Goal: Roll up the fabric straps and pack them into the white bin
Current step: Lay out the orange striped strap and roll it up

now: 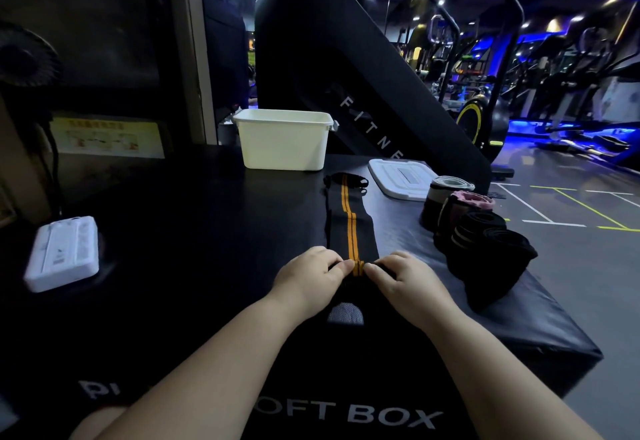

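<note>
Black strap with orange stripes (351, 228) lay flat mid-top of black soft box (207, 232), running from near edge toward far edge. Left hand (308, 275) and right hand (403, 278) pinched near end, fingers together on starting roll.

Risks, judged: loose first turns could telescope; uneven thumb pressure could skew roll sideways; far buckle end might drag.

Finished rolls (485, 232) stood in row along right edge, could tumble off.

White bin (284, 142) at far edge: contents hidden by wall. Lid (403, 178) lay off, beside it.

Both bare forearms reach forward, left hand (309, 273) and right hand (403, 278) side by side, fingers (341, 266) curled downward.
</note>
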Demonstrator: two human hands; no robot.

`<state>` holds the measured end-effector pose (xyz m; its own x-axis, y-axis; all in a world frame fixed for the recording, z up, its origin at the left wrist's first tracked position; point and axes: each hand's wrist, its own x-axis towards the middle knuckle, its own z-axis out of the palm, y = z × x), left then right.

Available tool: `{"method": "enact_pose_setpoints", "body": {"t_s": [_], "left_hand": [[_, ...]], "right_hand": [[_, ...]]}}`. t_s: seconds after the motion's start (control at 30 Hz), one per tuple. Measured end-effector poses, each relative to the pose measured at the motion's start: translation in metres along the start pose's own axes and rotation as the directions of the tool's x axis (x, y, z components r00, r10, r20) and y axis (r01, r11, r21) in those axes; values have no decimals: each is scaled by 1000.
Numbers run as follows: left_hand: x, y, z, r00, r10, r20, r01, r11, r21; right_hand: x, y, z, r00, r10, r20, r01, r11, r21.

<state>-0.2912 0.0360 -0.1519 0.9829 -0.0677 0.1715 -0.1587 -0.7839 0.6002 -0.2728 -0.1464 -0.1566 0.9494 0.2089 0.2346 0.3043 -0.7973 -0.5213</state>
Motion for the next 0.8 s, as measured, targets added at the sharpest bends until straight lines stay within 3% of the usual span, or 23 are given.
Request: {"method": "enact_pose_setpoints", "body": {"t_s": [0.13,0.37,0.5,0.63,0.73,0.8], "left_hand": [[3,4,-2,1000,-19,17,18,999,48],[10,8,-5,993,-71,98,62,994,91],[12,12,-6,986,-113,122,102,990,95],[8,9,2,999,-43,-27,46,991,124],[6,0,8,978,14,-208,-27,998,-57],[6,-4,8,963,82,-256,-118,984,-130]], "right_hand": [[-5,1,2,1000,-2,-30,2,1000,9],[-10,4,4,988,-54,-147,89,967,240],[-13,6,-2,991,-87,-97,110,959,262],[-14,10,-9,995,-103,1,100,964,247],[-12,11,-9,992,-127,7,122,967,223],[-11,11,-7,991,-137,-7,135,970,204]]}}
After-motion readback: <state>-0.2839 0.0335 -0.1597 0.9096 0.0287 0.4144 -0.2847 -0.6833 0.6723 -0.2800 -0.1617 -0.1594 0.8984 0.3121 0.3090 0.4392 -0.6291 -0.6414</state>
